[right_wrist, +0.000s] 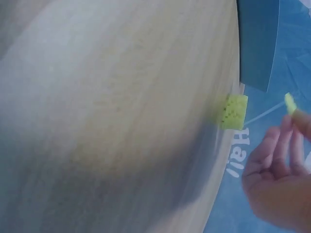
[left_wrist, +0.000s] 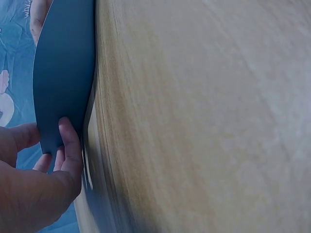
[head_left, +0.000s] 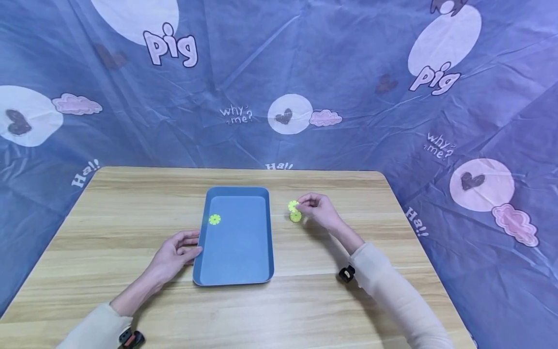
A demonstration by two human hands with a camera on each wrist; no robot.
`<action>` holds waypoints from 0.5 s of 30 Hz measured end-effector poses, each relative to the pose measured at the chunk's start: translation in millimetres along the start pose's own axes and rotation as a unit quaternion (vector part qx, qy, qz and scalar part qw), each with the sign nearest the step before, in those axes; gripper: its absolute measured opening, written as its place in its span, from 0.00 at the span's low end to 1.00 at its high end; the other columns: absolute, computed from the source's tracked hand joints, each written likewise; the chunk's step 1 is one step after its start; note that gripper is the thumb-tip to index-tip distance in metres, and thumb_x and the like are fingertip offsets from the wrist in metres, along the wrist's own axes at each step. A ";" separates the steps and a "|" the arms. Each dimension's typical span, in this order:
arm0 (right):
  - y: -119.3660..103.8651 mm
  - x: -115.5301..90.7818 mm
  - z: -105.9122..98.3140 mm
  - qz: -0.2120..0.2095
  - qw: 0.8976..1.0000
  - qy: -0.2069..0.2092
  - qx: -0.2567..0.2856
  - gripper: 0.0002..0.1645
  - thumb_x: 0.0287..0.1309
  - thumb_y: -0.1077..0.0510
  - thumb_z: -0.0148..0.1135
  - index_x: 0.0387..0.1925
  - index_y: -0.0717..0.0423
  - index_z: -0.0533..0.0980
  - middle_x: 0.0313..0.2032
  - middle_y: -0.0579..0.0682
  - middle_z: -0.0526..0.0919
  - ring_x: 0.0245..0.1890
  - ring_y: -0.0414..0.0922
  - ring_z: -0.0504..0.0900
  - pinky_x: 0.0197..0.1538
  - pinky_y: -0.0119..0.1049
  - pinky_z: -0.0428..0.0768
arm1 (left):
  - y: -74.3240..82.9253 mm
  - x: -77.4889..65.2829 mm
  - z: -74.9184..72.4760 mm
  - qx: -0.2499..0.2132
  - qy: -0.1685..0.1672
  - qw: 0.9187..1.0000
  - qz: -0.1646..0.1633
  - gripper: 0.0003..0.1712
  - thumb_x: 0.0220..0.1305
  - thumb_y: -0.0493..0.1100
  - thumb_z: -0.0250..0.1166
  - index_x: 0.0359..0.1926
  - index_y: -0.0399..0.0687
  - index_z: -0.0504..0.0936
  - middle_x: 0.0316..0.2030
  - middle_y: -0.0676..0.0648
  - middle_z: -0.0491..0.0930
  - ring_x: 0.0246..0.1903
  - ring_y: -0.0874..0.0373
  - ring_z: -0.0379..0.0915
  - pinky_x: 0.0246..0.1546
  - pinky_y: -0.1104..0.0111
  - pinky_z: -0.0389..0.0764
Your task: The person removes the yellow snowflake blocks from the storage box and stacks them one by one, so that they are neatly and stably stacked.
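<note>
A blue rectangular tray (head_left: 235, 242) lies on the table, with one yellow-green notched disc (head_left: 214, 219) inside near its left wall. My left hand (head_left: 172, 254) grips the tray's left side, thumb at the rim and fingers against the outer wall (left_wrist: 65, 73). To the right of the tray, my right hand (head_left: 319, 211) pinches another yellow-green notched disc (head_left: 293, 206) between thumb and fingertips. The right wrist view has this disc (right_wrist: 290, 103) edge-on, raised above a short stack of the same discs (right_wrist: 234, 112) standing on the table.
The wood-grain table (head_left: 131, 203) reaches back to a blue printed cloth (head_left: 244, 72) hanging behind and at both sides. Black wrist devices sit at both sleeves, the right one (head_left: 347, 274) close over the tabletop.
</note>
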State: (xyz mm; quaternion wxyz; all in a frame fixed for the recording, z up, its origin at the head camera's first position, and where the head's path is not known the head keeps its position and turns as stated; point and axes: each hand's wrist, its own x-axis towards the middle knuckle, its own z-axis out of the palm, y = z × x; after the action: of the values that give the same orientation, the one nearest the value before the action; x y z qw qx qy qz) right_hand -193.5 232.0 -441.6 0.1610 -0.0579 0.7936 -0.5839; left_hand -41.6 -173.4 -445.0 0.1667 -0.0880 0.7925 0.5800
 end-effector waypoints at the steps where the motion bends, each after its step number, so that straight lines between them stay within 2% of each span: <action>1: 1.5 -0.2 -1.6 0.010 1.000 0.000 0.004 0.17 0.66 0.64 0.69 0.52 0.70 0.79 0.34 0.47 0.87 0.28 0.42 0.82 0.30 0.29 0.82 | 0.2 -0.2 0.4 0.000 0.000 1.000 -0.001 0.34 0.77 0.39 0.64 0.76 0.34 0.64 0.68 0.28 0.73 0.53 0.52 0.83 0.48 0.69 0.90; 8: 8.8 -1.2 -7.6 0.077 0.997 -0.004 0.030 0.19 0.66 0.64 0.68 0.55 0.69 0.78 0.31 0.46 0.86 0.28 0.39 0.80 0.32 0.27 0.83 | 0.5 -1.3 3.0 0.003 0.002 1.000 0.003 0.34 0.76 0.39 0.64 0.76 0.33 0.64 0.68 0.28 0.74 0.53 0.52 0.84 0.46 0.70 0.90; 15: 11.9 0.2 -9.0 0.095 0.995 -0.012 0.017 0.19 0.66 0.63 0.69 0.55 0.67 0.79 0.29 0.44 0.86 0.28 0.39 0.79 0.31 0.26 0.81 | -1.4 -1.6 4.8 0.002 0.005 1.000 0.003 0.33 0.76 0.38 0.64 0.76 0.34 0.65 0.67 0.28 0.74 0.53 0.52 0.84 0.47 0.70 0.90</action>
State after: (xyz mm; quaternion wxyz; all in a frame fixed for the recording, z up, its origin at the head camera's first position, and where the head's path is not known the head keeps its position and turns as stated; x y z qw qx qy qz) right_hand -195.5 243.8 -450.5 0.2258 0.0135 0.7837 -0.5785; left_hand -38.9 -169.3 -447.0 0.1614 -0.0882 0.7947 0.5785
